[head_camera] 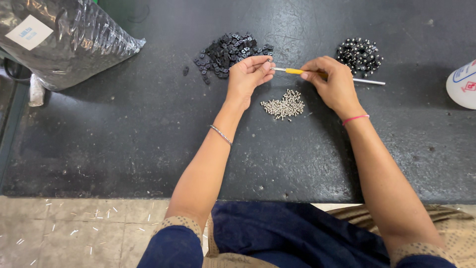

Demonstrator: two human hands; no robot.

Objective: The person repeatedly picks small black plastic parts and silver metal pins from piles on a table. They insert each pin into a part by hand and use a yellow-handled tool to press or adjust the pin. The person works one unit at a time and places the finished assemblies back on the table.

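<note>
Head view: the left hand (246,75) sits over the dark table (124,129), its fingers (262,67) pinched shut on a small part that is too small to identify, held at the metal tip of a screwdriver (297,71). The right hand (333,82) has its fingers curled closed around the screwdriver, whose yellow grip section shows between the two hands while a thin pale shaft sticks out past the hand to the right. The tool lies roughly level, pointing left toward the pinched part. Just below the two hands, on the table, lies a small heap of silver screws (284,105). Behind the left hand, near it, lies a pile of black parts (227,52). Behind the right hand, near it, lies a second, tighter cluster of black parts with pale spots (360,55). A clear plastic bag (59,37) of dark contents with a white label rests at the far left of the table, well apart from the hands. A white container (463,84) is cut off by the right edge.
</note>
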